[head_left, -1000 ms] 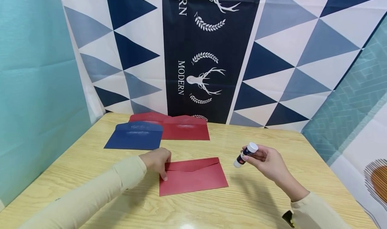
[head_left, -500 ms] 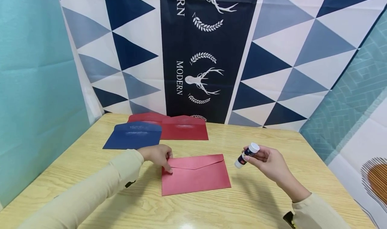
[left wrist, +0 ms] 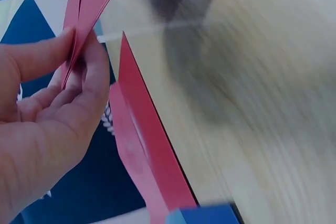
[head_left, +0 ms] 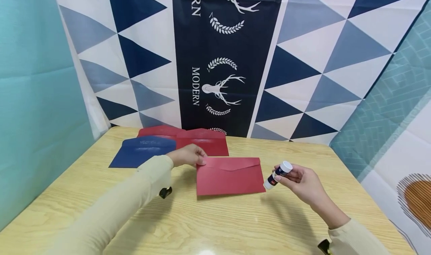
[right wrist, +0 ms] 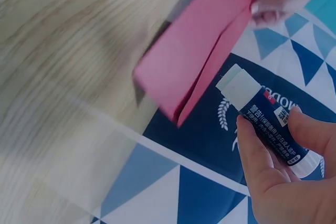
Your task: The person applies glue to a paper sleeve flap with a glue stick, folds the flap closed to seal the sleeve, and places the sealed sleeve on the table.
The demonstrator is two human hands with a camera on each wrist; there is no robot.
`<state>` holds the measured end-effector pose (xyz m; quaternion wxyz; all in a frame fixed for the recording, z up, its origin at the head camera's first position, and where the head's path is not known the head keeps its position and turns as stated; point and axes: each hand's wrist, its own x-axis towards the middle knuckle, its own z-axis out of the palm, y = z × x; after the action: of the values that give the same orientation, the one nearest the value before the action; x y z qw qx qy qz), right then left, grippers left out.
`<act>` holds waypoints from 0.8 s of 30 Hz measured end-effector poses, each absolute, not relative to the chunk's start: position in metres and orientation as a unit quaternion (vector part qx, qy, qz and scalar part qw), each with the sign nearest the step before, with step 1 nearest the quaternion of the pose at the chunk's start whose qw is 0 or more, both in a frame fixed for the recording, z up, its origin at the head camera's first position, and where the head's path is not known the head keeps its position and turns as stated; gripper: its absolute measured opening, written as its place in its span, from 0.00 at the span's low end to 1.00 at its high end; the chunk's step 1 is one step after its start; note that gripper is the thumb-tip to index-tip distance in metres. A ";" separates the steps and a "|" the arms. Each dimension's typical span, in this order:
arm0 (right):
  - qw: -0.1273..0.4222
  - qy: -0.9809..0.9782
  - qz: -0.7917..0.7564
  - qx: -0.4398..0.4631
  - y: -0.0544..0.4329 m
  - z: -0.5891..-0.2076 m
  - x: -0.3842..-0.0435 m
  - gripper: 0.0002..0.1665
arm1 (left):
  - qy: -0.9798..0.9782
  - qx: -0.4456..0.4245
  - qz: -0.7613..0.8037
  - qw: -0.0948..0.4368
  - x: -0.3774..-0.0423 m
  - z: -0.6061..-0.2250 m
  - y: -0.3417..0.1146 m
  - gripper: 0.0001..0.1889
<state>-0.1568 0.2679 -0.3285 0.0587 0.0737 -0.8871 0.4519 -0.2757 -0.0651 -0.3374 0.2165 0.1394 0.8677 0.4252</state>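
My left hand (head_left: 189,156) pinches the upper left corner of a red envelope (head_left: 232,181) between thumb and fingers. The envelope's pointed flap lies folded down over its body, with a narrow gap along the flap in the right wrist view. It is raised off the table, a shadow under its lower edge. My right hand (head_left: 304,184) holds a glue stick (right wrist: 270,121) between thumb and fingertips, just right of the envelope. The stick has a dark blue label and white ends; it is tilted, its lower end toward the envelope.
At the back left of the wooden table (head_left: 215,225) lie two red envelopes (head_left: 212,147), flaps up. A blue envelope (head_left: 134,156) overlaps them in front, its flap also up. A patterned cloth (head_left: 151,60) hangs behind the table's far edge.
My left hand has lifted the red envelope off the table and carried it back and to the right, toward the glue stick. My right hand stays nearly still with the glue stick.
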 end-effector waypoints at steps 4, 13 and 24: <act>0.061 -0.891 0.446 0.061 0.270 -0.330 -0.157 0.23 | 0.861 0.125 0.459 0.180 -0.288 -0.340 -0.036 0.11; 0.054 -0.900 0.432 0.029 0.271 -0.330 -0.157 0.26 | 0.851 0.104 0.507 0.090 -0.303 -0.357 0.030 0.10; 0.058 -0.898 0.436 0.032 0.266 -0.327 -0.158 0.25 | 0.861 0.064 0.495 0.102 -0.307 -0.379 0.059 0.23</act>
<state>-0.1582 0.2661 -0.3275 0.0581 0.0317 -0.8976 0.4357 -0.3068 0.0591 -0.3787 0.1024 0.0637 0.8607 0.4946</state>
